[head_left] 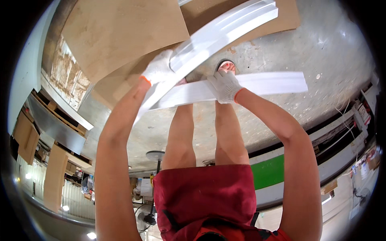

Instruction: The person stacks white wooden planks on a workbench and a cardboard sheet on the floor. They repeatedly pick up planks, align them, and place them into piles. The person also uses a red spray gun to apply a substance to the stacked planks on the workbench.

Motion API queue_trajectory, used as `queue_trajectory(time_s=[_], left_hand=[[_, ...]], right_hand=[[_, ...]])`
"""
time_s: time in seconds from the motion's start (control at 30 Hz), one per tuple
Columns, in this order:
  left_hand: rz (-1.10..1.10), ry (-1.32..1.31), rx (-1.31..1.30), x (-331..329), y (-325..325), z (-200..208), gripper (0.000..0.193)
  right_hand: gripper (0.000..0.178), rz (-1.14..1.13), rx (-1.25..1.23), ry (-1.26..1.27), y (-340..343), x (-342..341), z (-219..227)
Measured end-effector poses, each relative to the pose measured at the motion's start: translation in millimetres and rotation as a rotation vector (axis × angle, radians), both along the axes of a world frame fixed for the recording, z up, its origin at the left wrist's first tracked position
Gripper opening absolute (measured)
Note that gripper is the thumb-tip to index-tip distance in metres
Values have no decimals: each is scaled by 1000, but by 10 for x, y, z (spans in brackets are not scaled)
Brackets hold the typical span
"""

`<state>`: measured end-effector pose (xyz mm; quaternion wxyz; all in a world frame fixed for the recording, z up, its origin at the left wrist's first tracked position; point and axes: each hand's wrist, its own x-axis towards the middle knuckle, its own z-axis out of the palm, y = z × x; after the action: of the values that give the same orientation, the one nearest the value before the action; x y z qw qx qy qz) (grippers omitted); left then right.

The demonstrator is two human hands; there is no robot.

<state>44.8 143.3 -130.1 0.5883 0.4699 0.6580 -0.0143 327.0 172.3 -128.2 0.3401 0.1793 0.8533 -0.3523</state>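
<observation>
My left hand [160,69], in a white knit glove with an orange cuff, is closed on a long white grooved profile strip [225,30]. That strip slants from the lower left up to the far right. My right hand [226,86], gloved alike, grips a second white strip [273,83], flatter in look, which runs nearly level across in front of my legs. The two strips cross or meet near their left ends; whether they touch there I cannot tell. The fingertips of both hands are partly hidden.
Brown cardboard sheets [124,32] lie on the grey concrete floor [329,52] at the far left and centre. My sandalled foot [226,65] stands just beyond the right hand. Shelving with boards [54,116] is at the left, a bench with a green panel [267,172] at the right.
</observation>
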Motion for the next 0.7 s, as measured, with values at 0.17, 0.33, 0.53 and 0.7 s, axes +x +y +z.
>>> queue_trajectory(time_s=[0.17, 0.33, 0.53, 0.7], left_hand=[[299, -150, -188, 164, -478, 537, 75], [465, -316, -154, 226, -970, 1274, 75], [673, -190, -233, 400, -1743, 2261, 78], [926, -290, -328, 878, -2339, 3659, 76]], right_hand=[[75, -59, -170, -253, 61, 393, 636], [82, -95, -62, -274, 45, 784, 1273], [89, -167, -140, -484, 287, 989, 2073], [90, -92, -29, -450, 446, 1247, 2825]])
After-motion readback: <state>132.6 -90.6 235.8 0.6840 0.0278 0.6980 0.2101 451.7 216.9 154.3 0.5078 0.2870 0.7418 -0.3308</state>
